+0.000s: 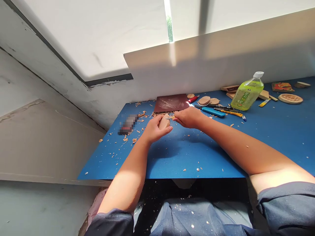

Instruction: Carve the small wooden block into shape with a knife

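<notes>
My left hand (155, 128) is closed around a small rounded piece of pale wood (164, 122), held just above the blue table (270, 137). My right hand (188, 117) is closed on a small carving tool (170, 117) with a yellowish handle; its tip touches the top of the wood piece. Both hands meet near the back middle of the table. Wood shavings (134, 131) lie scattered to the left of my hands.
A dark red sheet (171, 102) lies behind my hands. Wooden discs (204, 100), a red knife (192, 99), a blue cutter (213, 112) and pens (227, 109) lie at back right. A green bottle (247, 92) stands beyond, with a carved round plaque (290, 98).
</notes>
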Tool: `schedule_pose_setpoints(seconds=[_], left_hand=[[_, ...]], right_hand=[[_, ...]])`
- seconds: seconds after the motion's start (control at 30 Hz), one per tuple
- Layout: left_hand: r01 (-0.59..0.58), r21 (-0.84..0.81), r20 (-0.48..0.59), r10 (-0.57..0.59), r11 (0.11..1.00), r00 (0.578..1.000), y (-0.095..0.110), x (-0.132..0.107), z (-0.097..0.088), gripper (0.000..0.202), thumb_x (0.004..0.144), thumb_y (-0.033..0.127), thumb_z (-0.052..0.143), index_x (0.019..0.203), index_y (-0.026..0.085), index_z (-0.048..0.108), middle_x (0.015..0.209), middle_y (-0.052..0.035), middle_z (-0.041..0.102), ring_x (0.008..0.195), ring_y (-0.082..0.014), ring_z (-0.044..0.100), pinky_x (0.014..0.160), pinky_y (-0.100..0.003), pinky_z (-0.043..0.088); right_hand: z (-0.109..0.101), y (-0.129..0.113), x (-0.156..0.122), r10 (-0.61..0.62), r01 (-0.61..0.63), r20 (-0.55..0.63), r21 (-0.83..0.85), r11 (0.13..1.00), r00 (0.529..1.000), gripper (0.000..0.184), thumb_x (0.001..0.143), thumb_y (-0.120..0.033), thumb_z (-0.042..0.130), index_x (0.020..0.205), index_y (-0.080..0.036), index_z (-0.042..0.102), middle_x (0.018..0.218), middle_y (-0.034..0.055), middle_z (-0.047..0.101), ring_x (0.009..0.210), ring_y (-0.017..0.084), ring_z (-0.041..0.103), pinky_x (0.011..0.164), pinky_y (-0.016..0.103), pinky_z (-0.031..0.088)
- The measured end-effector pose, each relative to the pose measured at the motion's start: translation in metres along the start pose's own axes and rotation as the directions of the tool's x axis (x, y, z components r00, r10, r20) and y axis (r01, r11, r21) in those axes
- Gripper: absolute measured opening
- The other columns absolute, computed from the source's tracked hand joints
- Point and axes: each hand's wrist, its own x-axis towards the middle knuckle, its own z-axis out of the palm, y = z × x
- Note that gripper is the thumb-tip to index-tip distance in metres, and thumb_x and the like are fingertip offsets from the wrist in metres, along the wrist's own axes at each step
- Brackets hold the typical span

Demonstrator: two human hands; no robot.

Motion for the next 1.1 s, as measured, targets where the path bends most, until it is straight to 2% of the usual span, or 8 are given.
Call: schedule_pose_setpoints(seconds=[0.13,0.2,0.27,0.33,0.43,0.63,0.8,1.1], left_hand=[[0.067,-0.046,-0.007,-0.067,0.997,0.998,0.002,0.002,0.001,0.061,0.081,0.062,0.085,0.119,0.016,0.073,0.094,-0.0051,0.07,0.079,-0.0193,0.06,0.068,-0.028,0.044],[0.097,-0.103,0.012,-0.096,0.99,0.995,0.003,0.002,-0.002,0.061,0.079,0.063,0.084,0.116,0.016,0.072,0.09,-0.0035,0.067,0.076,-0.018,0.058,0.066,-0.027,0.042],[0.113,-0.172,0.027,-0.11,0.979,0.994,0.003,0.001,-0.007,0.061,0.079,0.066,0.082,0.112,0.016,0.07,0.085,-0.0013,0.063,0.072,-0.0157,0.054,0.063,-0.026,0.04],[0.12,-0.202,0.005,-0.121,0.972,0.993,0.002,0.0,-0.012,0.063,0.079,0.068,0.081,0.113,0.016,0.068,0.084,0.0,0.061,0.07,-0.0143,0.051,0.063,-0.026,0.039],[0.118,-0.167,-0.036,-0.126,0.979,0.991,0.001,0.001,-0.015,0.065,0.079,0.067,0.083,0.116,0.016,0.069,0.087,-0.0002,0.063,0.072,-0.0145,0.052,0.064,-0.026,0.04],[0.157,-0.154,0.023,-0.155,0.976,0.988,0.0,-0.001,-0.015,0.062,0.082,0.065,0.082,0.119,0.017,0.071,0.087,-0.0014,0.062,0.072,-0.0157,0.052,0.063,-0.026,0.038],[0.145,-0.144,0.046,-0.14,0.979,0.989,0.003,-0.002,-0.015,0.06,0.082,0.063,0.083,0.118,0.016,0.072,0.091,-0.003,0.063,0.077,-0.0172,0.055,0.065,-0.027,0.038],[0.171,-0.101,0.031,-0.169,0.98,0.985,0.004,-0.002,-0.014,0.06,0.081,0.061,0.083,0.12,0.016,0.073,0.097,-0.0052,0.068,0.083,-0.0202,0.059,0.069,-0.028,0.041]], right_hand=[[0.006,0.002,0.004,0.036,-0.036,0.0,-0.027,0.999,0.999,0.069,0.117,-0.057,0.016,0.122,-0.014,0.07,0.102,0.0202,0.083,0.085,0.031,0.075,0.069,0.033,0.028],[0.01,0.012,0.006,0.158,-0.157,0.013,-0.057,0.986,0.987,0.069,0.117,-0.055,0.015,0.123,-0.012,0.069,0.101,0.0234,0.082,0.087,0.033,0.077,0.071,0.034,0.032],[0.011,0.027,0.006,0.334,-0.33,0.032,-0.097,0.939,0.942,0.067,0.118,-0.051,0.015,0.124,-0.01,0.068,0.099,0.0255,0.081,0.086,0.035,0.077,0.073,0.035,0.035],[0.01,0.042,0.005,0.405,-0.398,0.049,-0.118,0.91,0.913,0.064,0.118,-0.05,0.017,0.126,-0.011,0.067,0.101,0.0255,0.08,0.086,0.034,0.077,0.076,0.035,0.037],[0.005,0.048,0.003,0.32,-0.317,0.057,-0.063,0.946,0.946,0.064,0.118,-0.055,0.018,0.127,-0.015,0.066,0.104,0.0217,0.081,0.086,0.031,0.075,0.076,0.034,0.036],[-0.005,0.02,0.0,0.046,-0.047,0.015,0.064,0.997,0.999,0.068,0.116,-0.061,0.019,0.118,-0.018,0.071,0.095,0.0142,0.081,0.078,0.026,0.068,0.067,0.033,0.022],[-0.008,0.016,-0.003,-0.008,0.008,-0.002,0.033,0.999,1.0,0.067,0.116,-0.058,0.02,0.115,-0.017,0.073,0.092,0.0147,0.08,0.074,0.025,0.067,0.067,0.034,0.015],[-0.01,0.015,-0.003,-0.002,0.002,-0.011,0.007,1.0,1.0,0.068,0.116,-0.059,0.019,0.116,-0.017,0.073,0.091,0.0148,0.081,0.075,0.026,0.067,0.067,0.035,0.016]])
